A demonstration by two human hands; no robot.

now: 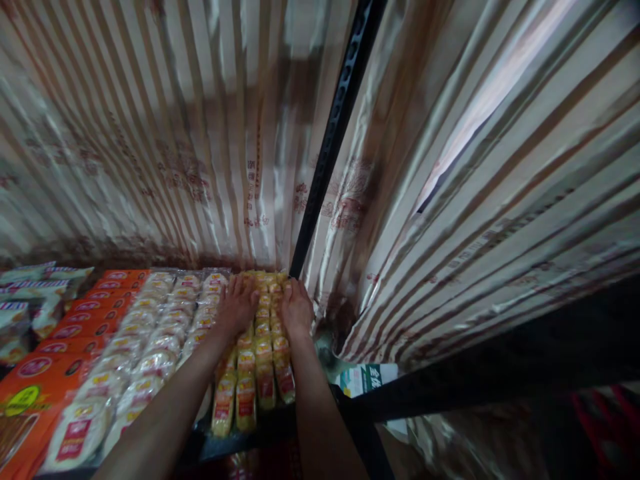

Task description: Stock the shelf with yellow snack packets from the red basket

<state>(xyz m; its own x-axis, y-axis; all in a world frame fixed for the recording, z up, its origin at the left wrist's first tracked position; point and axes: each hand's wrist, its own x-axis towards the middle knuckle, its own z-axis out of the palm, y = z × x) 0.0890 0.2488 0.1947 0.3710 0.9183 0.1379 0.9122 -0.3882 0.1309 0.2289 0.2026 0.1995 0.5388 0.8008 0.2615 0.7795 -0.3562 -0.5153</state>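
Both my arms reach over a shelf of packaged snacks. My left hand (238,307) lies flat, fingers stretched out, at the back left of several rows of yellow wrapped snack packs (247,387). Against the back right of the same rows rests my right hand (297,308), its fingers extended and nothing visible in its grasp. Left of these rows stand round white wrapped cakes (157,363), also in rows running front to back. My left forearm hides part of the nearest ones.
Orange packets (55,373) and other snack bags (37,293) fill the shelf's left. A black perforated post (330,147) rises at the back corner before a striped, pleated curtain (210,133). To the right run a dark shelf bar (450,373) and a green-and-white carton (367,379).
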